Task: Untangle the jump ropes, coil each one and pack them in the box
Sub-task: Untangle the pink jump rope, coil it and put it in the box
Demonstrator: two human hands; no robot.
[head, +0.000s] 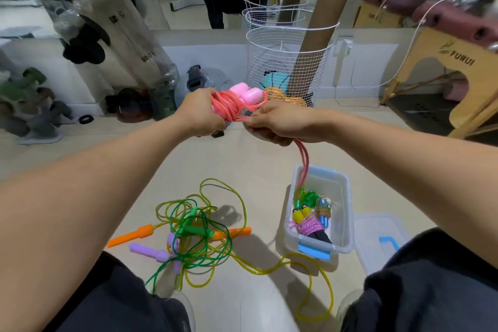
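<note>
My left hand [200, 113] grips a coiled pink jump rope [231, 106] with its two pink handles [246, 92] sticking up from the bundle. My right hand [280, 122] pinches the free pink cord, and a doubled strand hangs from it down toward the clear plastic box [342, 237]. Inside the box lie coiled ropes with yellow, green and blue handles. On the floor in front of me lies a tangle of green and yellow ropes [199, 234] with orange handles [132, 234], a green handle and purple handles [151, 250].
The box's clear lid [377, 240] with a blue latch lies to the right of the box. A white wire basket [288, 62] with cardboard tubes stands ahead by a mirror. A wooden stool [458, 81] is at the right, bottles and bags at the left.
</note>
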